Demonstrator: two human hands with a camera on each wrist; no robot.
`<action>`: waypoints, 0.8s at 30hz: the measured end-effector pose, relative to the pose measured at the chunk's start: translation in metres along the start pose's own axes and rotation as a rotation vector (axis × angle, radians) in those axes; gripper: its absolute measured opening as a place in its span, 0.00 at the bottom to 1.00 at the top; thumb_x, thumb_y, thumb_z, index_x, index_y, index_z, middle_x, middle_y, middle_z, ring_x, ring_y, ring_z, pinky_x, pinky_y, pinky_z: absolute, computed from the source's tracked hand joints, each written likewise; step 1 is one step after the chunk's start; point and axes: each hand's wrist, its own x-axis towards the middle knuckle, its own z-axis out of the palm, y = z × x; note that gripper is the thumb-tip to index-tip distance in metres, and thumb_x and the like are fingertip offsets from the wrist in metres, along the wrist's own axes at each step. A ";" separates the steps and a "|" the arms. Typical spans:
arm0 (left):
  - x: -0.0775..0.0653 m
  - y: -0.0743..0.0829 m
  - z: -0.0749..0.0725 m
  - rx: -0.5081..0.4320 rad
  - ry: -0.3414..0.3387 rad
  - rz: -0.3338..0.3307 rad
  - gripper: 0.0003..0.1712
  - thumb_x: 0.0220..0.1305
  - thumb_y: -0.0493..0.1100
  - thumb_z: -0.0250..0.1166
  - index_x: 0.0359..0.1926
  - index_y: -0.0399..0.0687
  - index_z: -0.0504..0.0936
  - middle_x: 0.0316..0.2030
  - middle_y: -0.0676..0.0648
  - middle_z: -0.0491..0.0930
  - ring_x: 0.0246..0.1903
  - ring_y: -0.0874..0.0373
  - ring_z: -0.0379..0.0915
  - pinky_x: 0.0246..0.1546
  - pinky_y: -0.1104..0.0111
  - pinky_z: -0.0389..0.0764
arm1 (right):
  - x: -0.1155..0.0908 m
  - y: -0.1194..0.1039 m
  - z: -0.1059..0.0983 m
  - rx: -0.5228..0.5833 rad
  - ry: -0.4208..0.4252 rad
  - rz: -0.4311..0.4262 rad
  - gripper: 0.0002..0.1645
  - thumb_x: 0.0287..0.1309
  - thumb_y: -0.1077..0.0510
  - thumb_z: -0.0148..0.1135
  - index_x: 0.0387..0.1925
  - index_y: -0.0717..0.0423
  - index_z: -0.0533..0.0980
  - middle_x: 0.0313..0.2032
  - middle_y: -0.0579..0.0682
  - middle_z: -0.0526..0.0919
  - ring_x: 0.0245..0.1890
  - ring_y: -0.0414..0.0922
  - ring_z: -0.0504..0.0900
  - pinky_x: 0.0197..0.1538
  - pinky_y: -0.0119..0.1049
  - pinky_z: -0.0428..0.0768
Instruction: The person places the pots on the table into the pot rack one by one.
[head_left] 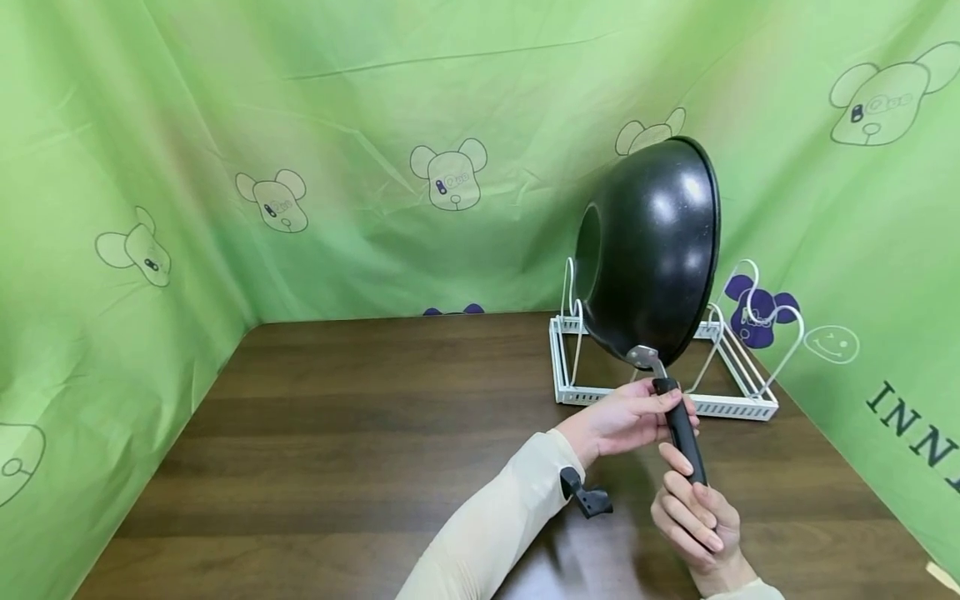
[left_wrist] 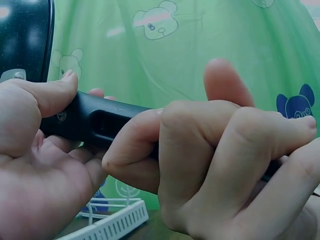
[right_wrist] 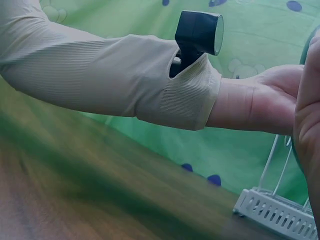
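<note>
A black wok (head_left: 648,250) stands on its side over a white wire rack (head_left: 738,408), its rounded bottom turned left and its handle (head_left: 684,437) pointing toward me. My left hand (head_left: 626,421) pinches the handle close to its metal joint with the pan, thumb on top and fingers beneath. Lower down, my right hand (head_left: 693,517) grips the handle's end with curled fingers. Both hands appear side by side on the black grip in the left wrist view. The right wrist view catches mostly the left sleeve (right_wrist: 115,75) and part of the rack.
White wire loops (head_left: 776,325) rise from the rack at either side of the wok. Beneath everything lies a dark wooden table (head_left: 360,450). Green cloth (head_left: 360,100) printed with bear heads hangs behind and on both sides. A small black camera (head_left: 585,493) sits on the left wrist.
</note>
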 end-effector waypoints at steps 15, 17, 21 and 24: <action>0.000 -0.015 -0.005 -0.046 0.026 -0.056 0.14 0.79 0.31 0.36 0.39 0.40 0.68 0.31 0.53 0.77 0.35 0.63 0.76 0.39 0.73 0.78 | -0.023 -0.002 -0.007 0.014 0.026 0.017 0.03 0.73 0.62 0.35 0.44 0.57 0.53 0.22 0.43 0.61 0.04 0.29 0.58 0.08 0.23 0.64; 0.000 -0.017 -0.006 -0.045 0.030 -0.062 0.15 0.79 0.32 0.36 0.38 0.41 0.69 0.32 0.53 0.77 0.35 0.63 0.76 0.40 0.73 0.77 | -0.023 -0.001 -0.007 0.024 0.022 0.027 0.03 0.74 0.61 0.36 0.43 0.57 0.53 0.22 0.43 0.61 0.04 0.29 0.58 0.08 0.23 0.65; 0.000 -0.022 -0.010 -0.052 0.042 -0.073 0.17 0.79 0.33 0.37 0.36 0.46 0.71 0.32 0.53 0.77 0.36 0.63 0.75 0.42 0.72 0.76 | -0.025 -0.001 -0.007 0.039 0.025 0.038 0.03 0.74 0.61 0.35 0.44 0.56 0.53 0.22 0.42 0.60 0.06 0.29 0.59 0.08 0.23 0.64; 0.000 -0.025 -0.013 -0.062 0.045 -0.076 0.17 0.80 0.34 0.37 0.35 0.47 0.71 0.33 0.53 0.76 0.36 0.63 0.75 0.41 0.72 0.76 | -0.027 -0.001 -0.008 0.045 0.040 0.046 0.03 0.74 0.61 0.36 0.43 0.56 0.53 0.22 0.42 0.60 0.06 0.29 0.59 0.08 0.22 0.64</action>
